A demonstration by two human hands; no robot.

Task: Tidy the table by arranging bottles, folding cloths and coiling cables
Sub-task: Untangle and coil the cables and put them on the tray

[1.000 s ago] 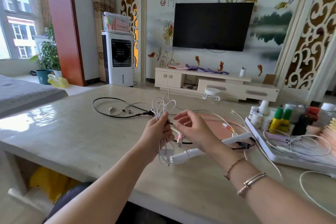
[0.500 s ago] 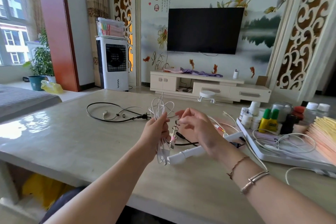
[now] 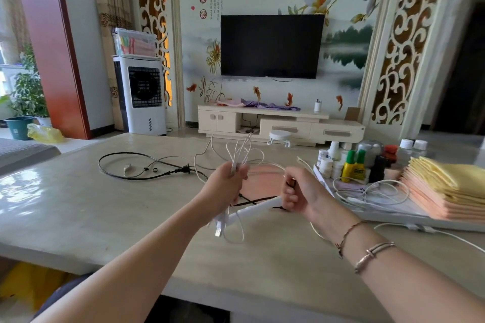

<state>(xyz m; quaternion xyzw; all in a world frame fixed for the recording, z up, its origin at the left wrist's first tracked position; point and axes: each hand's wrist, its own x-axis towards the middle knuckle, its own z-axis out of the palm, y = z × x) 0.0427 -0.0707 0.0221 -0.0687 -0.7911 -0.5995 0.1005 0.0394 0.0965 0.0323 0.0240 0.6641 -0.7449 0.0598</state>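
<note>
Head view: left hand clamps a bundle of thin white cable loops upright above the pale stone desk, loops fanning above the fist, plug ends dangling below. Right hand, just beside it to the right, has fingers curled, pinching the cable's loose strand, which trails rightward.

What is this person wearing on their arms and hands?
Both forearms are bare, with no sleeves in view. The right wrist carries a thin reddish-brown cord bracelet and, further up the arm, a metallic bangle. The left arm shows no jewellery.
</note>
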